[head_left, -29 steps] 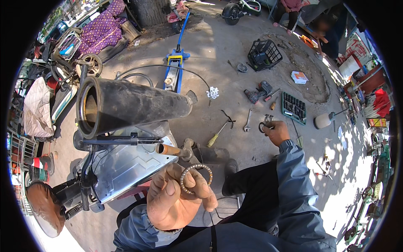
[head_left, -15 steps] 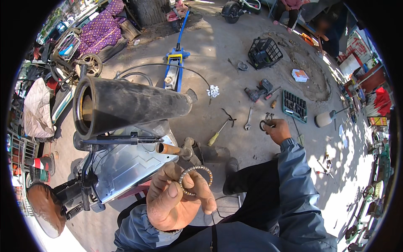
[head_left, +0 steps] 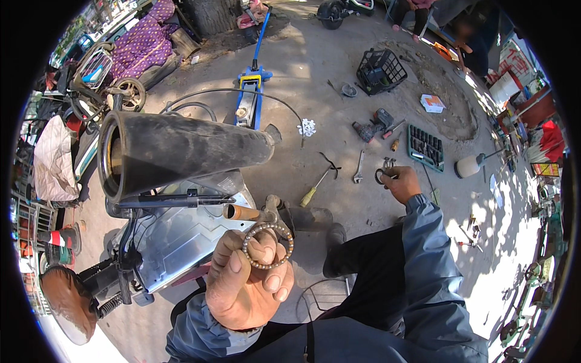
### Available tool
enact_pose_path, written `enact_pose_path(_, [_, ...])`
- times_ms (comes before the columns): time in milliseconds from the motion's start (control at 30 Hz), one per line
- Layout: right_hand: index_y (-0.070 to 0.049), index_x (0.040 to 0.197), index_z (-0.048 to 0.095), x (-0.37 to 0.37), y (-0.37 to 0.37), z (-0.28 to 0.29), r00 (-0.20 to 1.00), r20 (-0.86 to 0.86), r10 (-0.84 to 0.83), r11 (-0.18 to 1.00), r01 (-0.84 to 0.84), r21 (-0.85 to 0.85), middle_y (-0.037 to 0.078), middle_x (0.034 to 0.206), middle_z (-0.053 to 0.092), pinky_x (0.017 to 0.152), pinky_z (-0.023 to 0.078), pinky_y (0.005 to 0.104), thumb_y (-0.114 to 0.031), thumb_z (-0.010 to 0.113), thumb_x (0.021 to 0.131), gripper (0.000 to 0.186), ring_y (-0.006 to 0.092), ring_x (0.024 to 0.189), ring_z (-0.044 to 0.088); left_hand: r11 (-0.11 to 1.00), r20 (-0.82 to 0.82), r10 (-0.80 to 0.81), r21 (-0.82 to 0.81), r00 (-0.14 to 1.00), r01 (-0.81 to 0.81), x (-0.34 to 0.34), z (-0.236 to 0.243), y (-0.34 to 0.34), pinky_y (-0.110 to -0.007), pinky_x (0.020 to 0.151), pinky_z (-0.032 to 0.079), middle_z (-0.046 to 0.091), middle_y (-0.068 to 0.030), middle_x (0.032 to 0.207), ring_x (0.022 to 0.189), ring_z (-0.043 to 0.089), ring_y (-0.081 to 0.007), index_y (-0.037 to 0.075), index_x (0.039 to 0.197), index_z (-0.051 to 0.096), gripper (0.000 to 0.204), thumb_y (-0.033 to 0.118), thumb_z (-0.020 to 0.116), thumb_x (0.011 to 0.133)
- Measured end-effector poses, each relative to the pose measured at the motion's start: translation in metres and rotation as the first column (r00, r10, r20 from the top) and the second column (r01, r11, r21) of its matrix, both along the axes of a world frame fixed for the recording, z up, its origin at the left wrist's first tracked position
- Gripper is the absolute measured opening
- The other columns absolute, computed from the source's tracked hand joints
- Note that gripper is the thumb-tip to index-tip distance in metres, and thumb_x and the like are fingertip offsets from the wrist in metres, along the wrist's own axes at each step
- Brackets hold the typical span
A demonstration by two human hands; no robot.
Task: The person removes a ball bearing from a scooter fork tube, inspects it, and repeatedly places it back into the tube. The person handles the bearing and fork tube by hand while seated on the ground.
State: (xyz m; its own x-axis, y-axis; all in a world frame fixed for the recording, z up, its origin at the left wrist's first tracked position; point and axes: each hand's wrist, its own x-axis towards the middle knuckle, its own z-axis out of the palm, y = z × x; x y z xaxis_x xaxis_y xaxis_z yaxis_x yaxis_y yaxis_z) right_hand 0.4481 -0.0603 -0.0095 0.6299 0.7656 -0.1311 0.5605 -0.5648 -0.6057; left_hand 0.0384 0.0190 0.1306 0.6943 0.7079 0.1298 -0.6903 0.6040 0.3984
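My left hand (head_left: 242,293) is raised at the lower middle, pinching a ball bearing ring (head_left: 260,265) between thumb and fingers. Small rusty balls run all around the ring, which faces me almost full on. To the right and farther down, my right hand (head_left: 404,184) grips a dark ring (head_left: 379,176) at its fingertips, just over the ground. Small metal pieces lie by those fingertips, partly hidden. Beyond my left hand, a rusty brown tube end (head_left: 239,213) sticks out beneath a large dusty black cylinder (head_left: 193,145).
A blue floor jack (head_left: 248,100) stands ahead. On the ground lie a yellow-handled screwdriver (head_left: 308,197), a wrench (head_left: 359,168), a drill (head_left: 373,125) and a green socket case (head_left: 425,148). A black crate (head_left: 381,75) sits farther back, with people at the far right.
My left hand has shifted slightly left and turned the bearing ring, so it shows rounder. My right hand stays almost in place with the dark ring.
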Motion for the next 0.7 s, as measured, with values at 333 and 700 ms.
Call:
enact_pose_path(333, [0.003, 0.090, 0.078, -0.0026, 0.0006, 0.0058, 1.000, 0.004, 0.008, 1.000, -0.008, -0.010, 0.015, 0.070, 0.072, 0.068, 0.055, 0.0352, -0.027, 0.073, 0.082, 0.031, 0.0237, 0.065, 0.070, 0.999, 0.033, -0.033, -0.030, 0.999, 0.034, -0.0015, 0.0014, -0.0013, -0.035, 0.064, 0.056, 0.061, -0.0122, 0.109, 0.081, 0.065, -0.0218, 0.002, 0.111, 0.063, 0.026, 0.025, 0.065, 0.100])
enact_pose_path(700, [0.002, 0.090, 0.078, -0.0013, 0.0008, 0.0031, 1.000, -0.003, 0.003, 1.000, -0.003, -0.016, 0.017, 0.075, 0.074, 0.071, 0.054, 0.0371, -0.027, 0.072, 0.082, 0.031, 0.0261, 0.068, 0.070, 0.998, 0.105, -0.061, 0.035, 0.993, 0.057, 0.0005, -0.0032, -0.0008, -0.040, 0.069, 0.061, 0.064, -0.0159, 0.112, 0.085, 0.070, -0.0281, -0.001, 0.113, 0.069, 0.027, 0.017, 0.073, 0.094])
